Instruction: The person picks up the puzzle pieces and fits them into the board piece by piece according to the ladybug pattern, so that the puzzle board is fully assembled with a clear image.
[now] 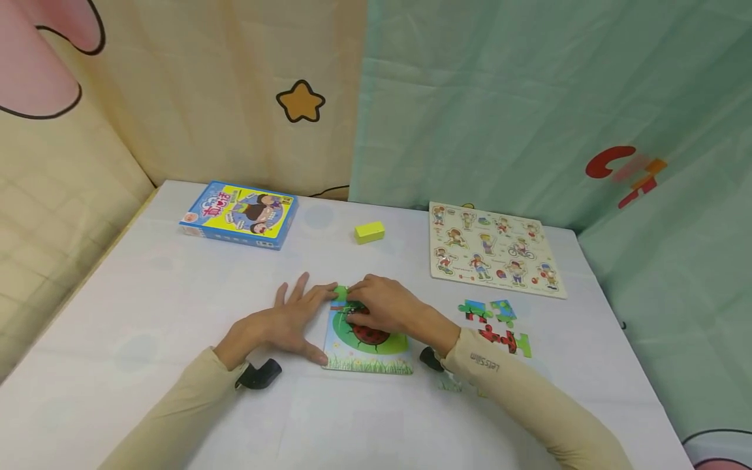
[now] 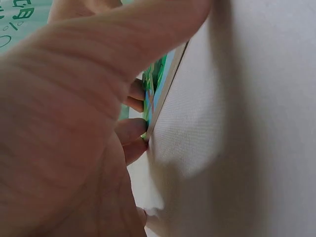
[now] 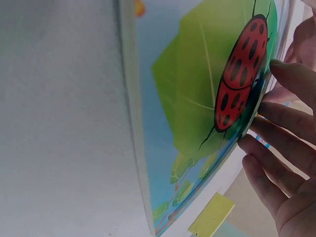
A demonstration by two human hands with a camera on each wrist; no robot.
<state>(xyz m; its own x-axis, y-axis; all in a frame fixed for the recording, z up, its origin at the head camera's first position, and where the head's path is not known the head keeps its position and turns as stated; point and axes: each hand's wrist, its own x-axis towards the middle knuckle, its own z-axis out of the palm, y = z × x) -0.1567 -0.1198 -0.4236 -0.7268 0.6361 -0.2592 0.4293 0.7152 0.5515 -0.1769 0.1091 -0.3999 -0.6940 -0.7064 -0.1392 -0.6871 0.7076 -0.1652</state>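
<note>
A square ladybug picture puzzle board (image 1: 376, 359) lies flat on the white table, its top part hidden under my right hand. My left hand (image 1: 290, 326) spreads along its left side, thumb touching the lower left corner and a fingertip at the upper left. My right hand (image 1: 384, 303) bends over the upper part, fingertips touching the picture; whether a piece lies under them cannot be seen. In the right wrist view, the red spotted ladybug (image 3: 242, 71) shows on a green leaf beside those fingers (image 3: 284, 123). Loose jigsaw pieces (image 1: 498, 338) lie to the right.
A blue and yellow box (image 1: 237, 215) stands at the back left. A yellow block (image 1: 369, 232) sits behind the board. At the back right lies a wooden board with figures (image 1: 493, 248). More pieces (image 1: 450, 382) show partly beneath the right sleeve (image 1: 517, 391).
</note>
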